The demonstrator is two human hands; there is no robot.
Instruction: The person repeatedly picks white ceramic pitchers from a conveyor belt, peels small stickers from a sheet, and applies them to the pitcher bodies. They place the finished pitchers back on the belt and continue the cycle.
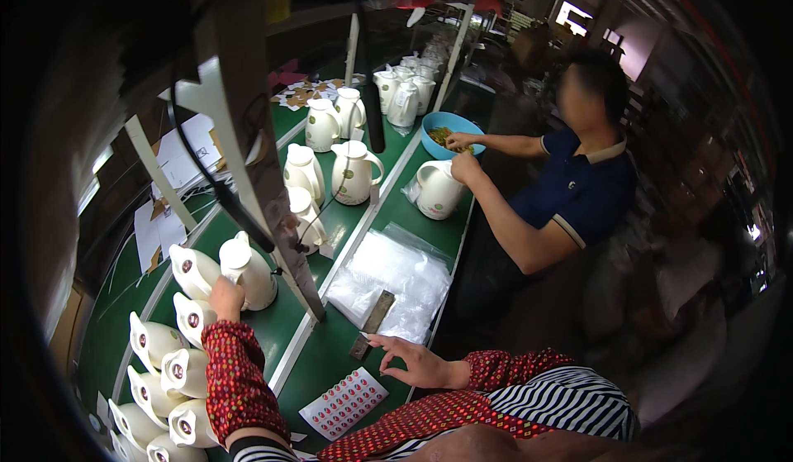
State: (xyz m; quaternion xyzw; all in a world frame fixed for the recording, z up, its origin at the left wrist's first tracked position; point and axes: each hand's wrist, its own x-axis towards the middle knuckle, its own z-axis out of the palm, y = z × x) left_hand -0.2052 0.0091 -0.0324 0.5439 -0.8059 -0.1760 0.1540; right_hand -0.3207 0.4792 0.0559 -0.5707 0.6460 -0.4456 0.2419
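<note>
Jugs (194, 371) to my L, sticker sheet (344, 402) on tabletop (330, 348) b4 me, bag stack (396, 276) behind, bowl (429, 142) further bk

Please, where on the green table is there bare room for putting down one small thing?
Two patches look bare: the green table between the left sleeve and the white rail, and between that rail, the sticker sheet and the plastic bags. Left of the sleeve is crowded: white jugs are packed together.

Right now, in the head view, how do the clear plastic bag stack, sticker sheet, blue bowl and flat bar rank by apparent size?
1. Clear plastic bag stack
2. Sticker sheet and blue bowl: too close to rank; the bowl is farther away.
3. Flat bar
</note>
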